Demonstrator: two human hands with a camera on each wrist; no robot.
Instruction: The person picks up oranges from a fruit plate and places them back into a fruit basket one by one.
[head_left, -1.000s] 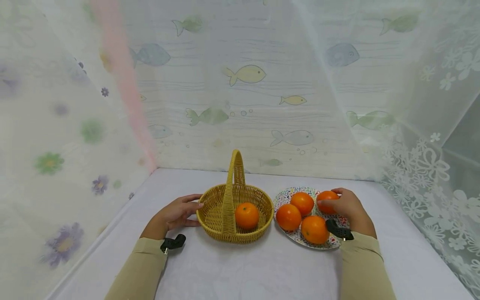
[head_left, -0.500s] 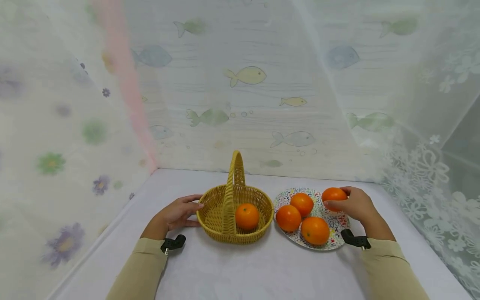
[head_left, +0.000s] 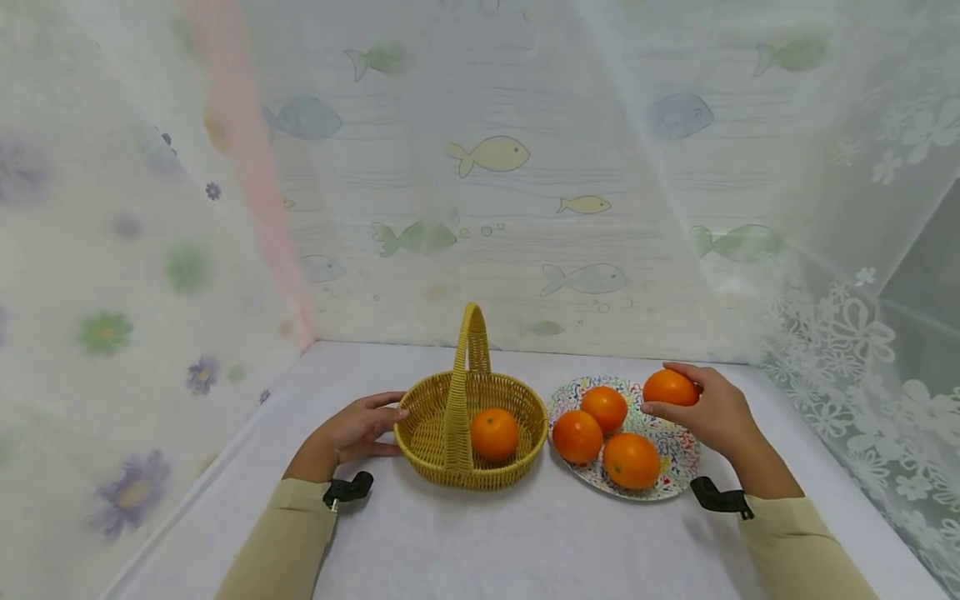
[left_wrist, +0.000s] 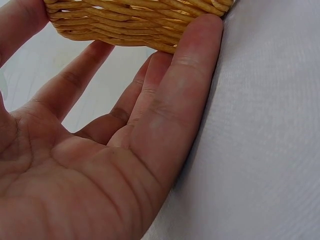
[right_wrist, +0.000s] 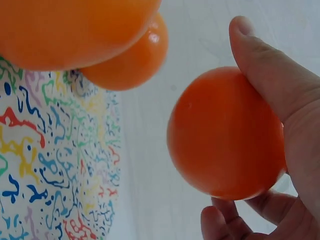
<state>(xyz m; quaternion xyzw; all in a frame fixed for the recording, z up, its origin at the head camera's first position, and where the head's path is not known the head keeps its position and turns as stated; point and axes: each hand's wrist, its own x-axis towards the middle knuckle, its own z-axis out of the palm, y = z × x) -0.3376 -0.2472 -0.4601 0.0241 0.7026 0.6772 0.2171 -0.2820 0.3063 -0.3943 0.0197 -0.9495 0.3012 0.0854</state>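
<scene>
My right hand (head_left: 716, 410) holds an orange (head_left: 670, 388) above the far right part of a patterned plate (head_left: 678, 454). In the right wrist view the thumb lies along one side of this orange (right_wrist: 225, 132) and the fingers curl under the other, with a gap between the fruit and the plate. Three more oranges, one of them the front orange (head_left: 632, 461), sit on the plate. At the left, my left hand (head_left: 360, 429) grips the side of a yellow wicker basket (head_left: 471, 477), thumb over its rim. One orange (head_left: 494, 434) lies in the basket, right of the handle.
A white cloth (head_left: 517, 546) covers the table. The basket's tall arched handle (head_left: 459, 383) rises over its middle. Basket and plate stand close side by side. Behind hangs a fish-print curtain (head_left: 495, 250), with flowered sheer curtains to both sides.
My right hand has moved right and slightly up, taking the orange off the plate, away from the other oranges. The left hand and the basket have stayed in place.
</scene>
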